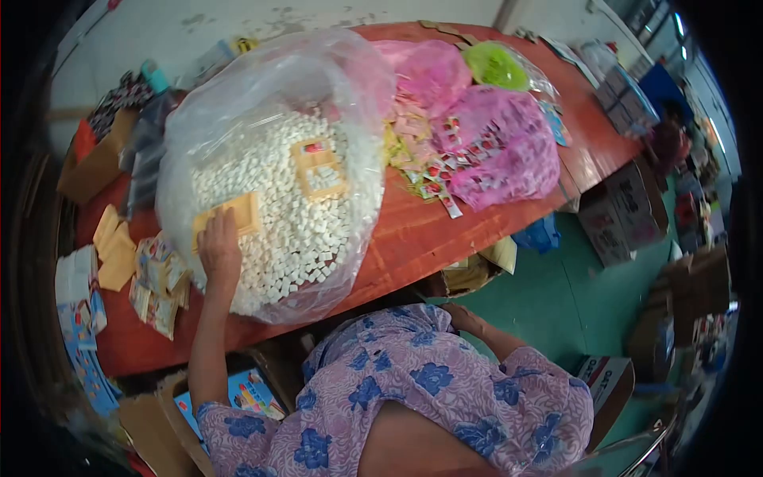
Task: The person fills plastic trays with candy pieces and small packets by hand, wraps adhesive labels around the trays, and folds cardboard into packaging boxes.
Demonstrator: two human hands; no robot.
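My left hand [219, 250] is on a shallow yellow tray [246, 213], its fingers over the tray's near part and the thumb not clearly seen. The tray rests on a heap of small white cubes [298, 246] in a big clear plastic bag [262, 83]. To its right, a second yellow tray [299, 168] lies on the cubes; one compartment has a small red packet [314, 148] and another holds white pieces. My right hand [459, 316] is low by my waist, below the table edge, with its fingers mostly hidden.
Pink bags [517, 159] with small red-and-white sachets and a green bag [494, 65] lie on the red table [413, 246]. Flat yellow pieces [116, 248] and printed packets [159, 278] are at left. Cardboard boxes [624, 211] stand on the green floor.
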